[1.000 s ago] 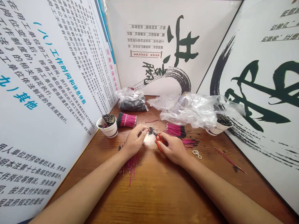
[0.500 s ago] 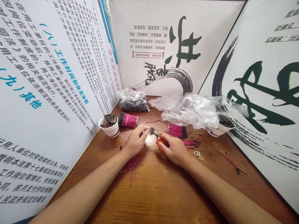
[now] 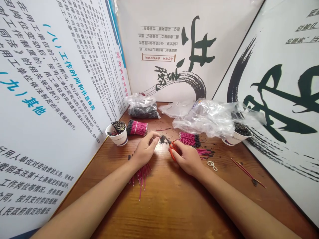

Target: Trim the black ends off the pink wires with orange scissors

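Note:
My left hand [image 3: 146,148] is closed, thumb and fingertips pinched together; whatever is between them is too small to make out. Opposite it, my right hand [image 3: 188,156] is wrapped round small scissors [image 3: 172,149] with red-orange handles. Their dark blades point toward my left fingertips, a short gap apart. Between the hands lies a pile of tiny black scraps [image 3: 163,139]. Under my left wrist are loose magenta wires [image 3: 142,177], partly hidden by the forearm. Just beyond my right hand lie a pile of magenta wires with black ends [image 3: 189,139] and a smaller group [image 3: 204,153].
A tied wire bundle [image 3: 137,127] lies beside the left paper cup [image 3: 117,134] of black-ended pieces. Another filled cup [image 3: 235,137] stands right, near crumpled plastic bags [image 3: 204,118]. A bag of black pieces [image 3: 144,108] is behind. White elastic bands [image 3: 212,165] and loose wires [image 3: 249,174] lie right.
The scissors have drawn slightly back to the right, and their blade tips are now apart from my left fingertips. My left hand has hardly moved.

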`<move>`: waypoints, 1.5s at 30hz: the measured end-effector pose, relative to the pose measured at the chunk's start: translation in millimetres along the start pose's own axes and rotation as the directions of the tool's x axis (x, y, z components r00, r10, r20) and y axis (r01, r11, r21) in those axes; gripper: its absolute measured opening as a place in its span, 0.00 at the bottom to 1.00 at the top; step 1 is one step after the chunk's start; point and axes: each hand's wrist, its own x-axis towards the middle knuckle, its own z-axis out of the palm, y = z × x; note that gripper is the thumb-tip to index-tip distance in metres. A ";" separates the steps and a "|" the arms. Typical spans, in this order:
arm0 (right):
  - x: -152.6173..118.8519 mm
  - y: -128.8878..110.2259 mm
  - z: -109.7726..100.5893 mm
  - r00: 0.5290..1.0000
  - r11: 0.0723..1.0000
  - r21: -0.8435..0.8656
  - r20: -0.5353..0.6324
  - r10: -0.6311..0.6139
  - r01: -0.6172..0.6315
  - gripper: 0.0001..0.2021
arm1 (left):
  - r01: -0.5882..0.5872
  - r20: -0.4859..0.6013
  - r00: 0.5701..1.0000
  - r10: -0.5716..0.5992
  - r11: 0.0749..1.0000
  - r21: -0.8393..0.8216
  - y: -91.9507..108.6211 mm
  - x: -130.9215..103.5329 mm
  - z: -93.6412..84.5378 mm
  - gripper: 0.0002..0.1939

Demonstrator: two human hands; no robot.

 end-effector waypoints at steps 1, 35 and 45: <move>0.1 0.4 -0.2 1.000 1.000 0.006 -0.008 -0.009 0.010 0.10 | 0.002 -0.005 1.000 -0.002 1.000 -0.010 -0.1 -0.4 0.2 0.08; 1.3 -1.6 -3.0 0.999 0.999 0.027 0.034 -0.042 0.041 0.09 | -0.031 -0.008 0.999 0.031 0.999 -0.011 1.5 -0.2 -0.7 0.09; -0.6 -4.2 -3.9 0.997 0.997 0.035 0.046 -0.069 0.067 0.10 | -0.020 -0.008 1.000 0.020 1.000 -0.006 0.1 0.5 0.0 0.10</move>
